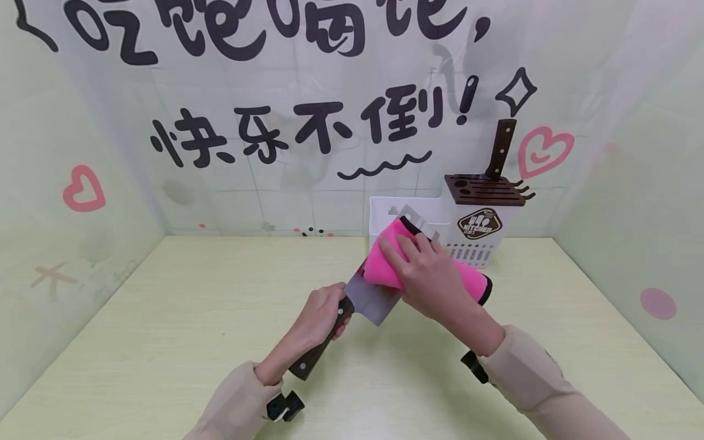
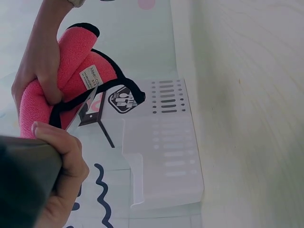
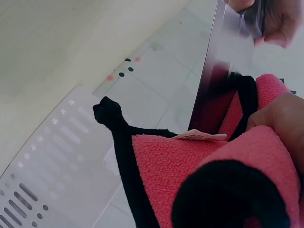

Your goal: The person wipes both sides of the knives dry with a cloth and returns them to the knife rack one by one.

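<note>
My left hand (image 1: 316,316) grips a cleaver by its dark riveted handle (image 1: 304,364), holding it tilted with the broad steel blade (image 1: 371,300) pointing up and away to the right. A pink towel (image 1: 385,261) with black edging is bunched in my right hand (image 1: 431,278), fingers spread over it. The towel lies against the blade and covers much of it. In the right wrist view, the blade (image 3: 211,71) runs down behind the towel folds (image 3: 175,156), and a white label (image 3: 202,136) sticks out of them. The left wrist view shows the towel (image 2: 78,47) wrapping the blade's edge.
Behind my hands, against the back wall, stands a white slotted knife holder (image 1: 508,223) with a brown top (image 1: 484,189). One brown-handled knife (image 1: 502,150) stands in it. A lower white compartment (image 1: 379,211) adjoins it on the left. Printed curtains enclose the pale wooden table (image 1: 192,318).
</note>
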The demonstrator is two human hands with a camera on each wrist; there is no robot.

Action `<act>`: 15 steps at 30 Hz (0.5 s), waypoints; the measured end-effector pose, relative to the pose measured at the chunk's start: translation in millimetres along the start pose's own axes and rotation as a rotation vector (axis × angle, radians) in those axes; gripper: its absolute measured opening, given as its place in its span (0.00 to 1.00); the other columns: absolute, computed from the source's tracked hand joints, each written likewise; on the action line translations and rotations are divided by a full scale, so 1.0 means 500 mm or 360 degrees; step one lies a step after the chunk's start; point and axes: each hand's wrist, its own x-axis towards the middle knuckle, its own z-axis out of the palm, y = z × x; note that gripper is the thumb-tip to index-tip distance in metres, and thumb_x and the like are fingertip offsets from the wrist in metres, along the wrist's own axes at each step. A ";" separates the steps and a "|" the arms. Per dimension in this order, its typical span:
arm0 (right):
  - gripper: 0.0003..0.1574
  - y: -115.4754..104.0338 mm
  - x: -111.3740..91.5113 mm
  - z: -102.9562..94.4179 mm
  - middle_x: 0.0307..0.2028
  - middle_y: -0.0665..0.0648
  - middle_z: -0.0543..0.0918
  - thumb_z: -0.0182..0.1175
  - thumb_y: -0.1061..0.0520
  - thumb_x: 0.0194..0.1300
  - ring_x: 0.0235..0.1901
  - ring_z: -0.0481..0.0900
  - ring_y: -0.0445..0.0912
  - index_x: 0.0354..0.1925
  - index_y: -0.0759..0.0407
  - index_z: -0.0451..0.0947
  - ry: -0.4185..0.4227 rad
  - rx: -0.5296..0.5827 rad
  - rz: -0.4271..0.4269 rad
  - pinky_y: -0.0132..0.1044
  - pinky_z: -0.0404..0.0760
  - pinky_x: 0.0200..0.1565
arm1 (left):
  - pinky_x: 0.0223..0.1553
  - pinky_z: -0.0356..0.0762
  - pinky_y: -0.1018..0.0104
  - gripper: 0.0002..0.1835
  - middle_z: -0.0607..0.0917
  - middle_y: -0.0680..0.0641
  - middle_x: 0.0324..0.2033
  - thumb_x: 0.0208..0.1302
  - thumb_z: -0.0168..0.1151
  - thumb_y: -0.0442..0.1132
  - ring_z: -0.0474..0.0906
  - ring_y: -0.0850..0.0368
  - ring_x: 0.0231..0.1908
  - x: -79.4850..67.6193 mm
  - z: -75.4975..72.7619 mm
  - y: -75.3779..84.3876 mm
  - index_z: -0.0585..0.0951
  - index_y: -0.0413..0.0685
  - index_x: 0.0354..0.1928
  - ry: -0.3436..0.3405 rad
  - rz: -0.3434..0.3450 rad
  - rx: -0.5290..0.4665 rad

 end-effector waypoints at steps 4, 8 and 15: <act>0.41 -0.014 0.001 0.000 0.41 0.62 0.77 0.70 0.53 0.37 0.38 0.75 0.56 0.53 0.58 0.70 0.0012 -0.0008 -0.0049 0.43 0.78 0.34 | 0.10 0.64 0.70 0.17 0.71 0.44 0.12 0.64 0.29 0.36 0.64 0.60 0.08 0.003 0.002 -0.002 0.68 0.38 0.25 0.0001 -0.0001 -0.0005; 0.41 -0.024 0.002 0.000 0.41 0.61 0.77 0.69 0.52 0.38 0.37 0.74 0.56 0.53 0.57 0.70 0.0023 -0.0034 -0.0096 0.42 0.78 0.34 | 0.10 0.64 0.70 0.18 0.71 0.46 0.12 0.65 0.28 0.35 0.64 0.59 0.09 0.004 0.002 0.001 0.68 0.37 0.26 -0.0014 -0.0011 0.0002; 0.36 -0.040 -0.003 0.005 0.40 0.61 0.77 0.66 0.54 0.39 0.37 0.74 0.56 0.51 0.57 0.71 0.0093 -0.0077 -0.0184 0.42 0.77 0.34 | 0.10 0.65 0.69 0.18 0.70 0.47 0.13 0.65 0.28 0.34 0.64 0.59 0.09 0.004 0.001 0.000 0.69 0.37 0.27 -0.0023 0.0002 0.0004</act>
